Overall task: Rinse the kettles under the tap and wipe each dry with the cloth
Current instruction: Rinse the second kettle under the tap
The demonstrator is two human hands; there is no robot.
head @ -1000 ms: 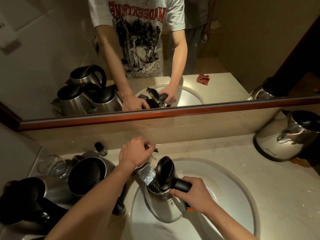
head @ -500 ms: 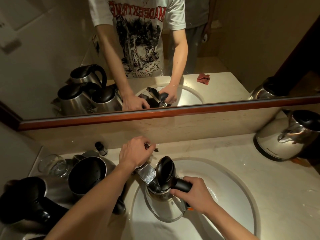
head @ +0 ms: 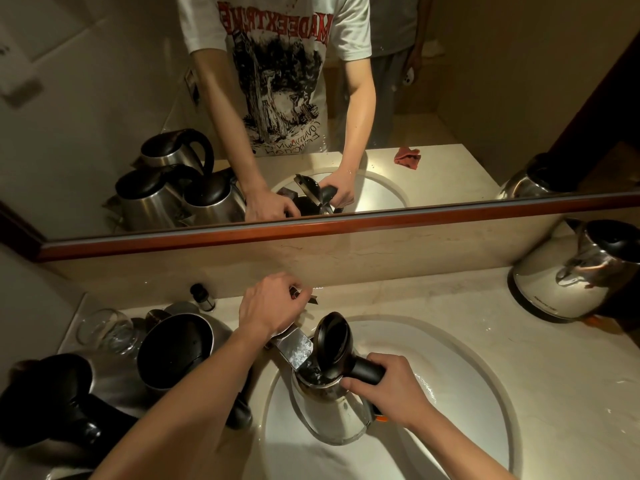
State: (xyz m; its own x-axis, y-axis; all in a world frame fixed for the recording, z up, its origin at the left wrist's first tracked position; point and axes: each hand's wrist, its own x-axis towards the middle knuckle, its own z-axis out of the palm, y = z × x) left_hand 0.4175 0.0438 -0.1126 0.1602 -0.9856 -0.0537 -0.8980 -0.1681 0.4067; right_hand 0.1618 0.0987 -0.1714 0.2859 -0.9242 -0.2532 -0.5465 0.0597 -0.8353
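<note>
A steel kettle (head: 332, 415) with its black lid flipped up sits in the white sink (head: 460, 372), its mouth right under the chrome tap spout (head: 292, 349). My right hand (head: 393, 388) grips the kettle's black handle. My left hand (head: 272, 306) is closed over the tap's handle behind the spout. Two more steel kettles (head: 176, 351) with black lids stand on the counter left of the sink, and another kettle (head: 571, 271) stands at the far right. The red cloth (head: 408, 157) shows only as a reflection in the mirror.
A clear glass (head: 104, 329) and a small dark-capped bottle (head: 202, 297) stand at the back left of the marble counter (head: 536, 358). A wood-framed mirror (head: 311, 230) runs along the wall. A second person stands behind, seen in the mirror.
</note>
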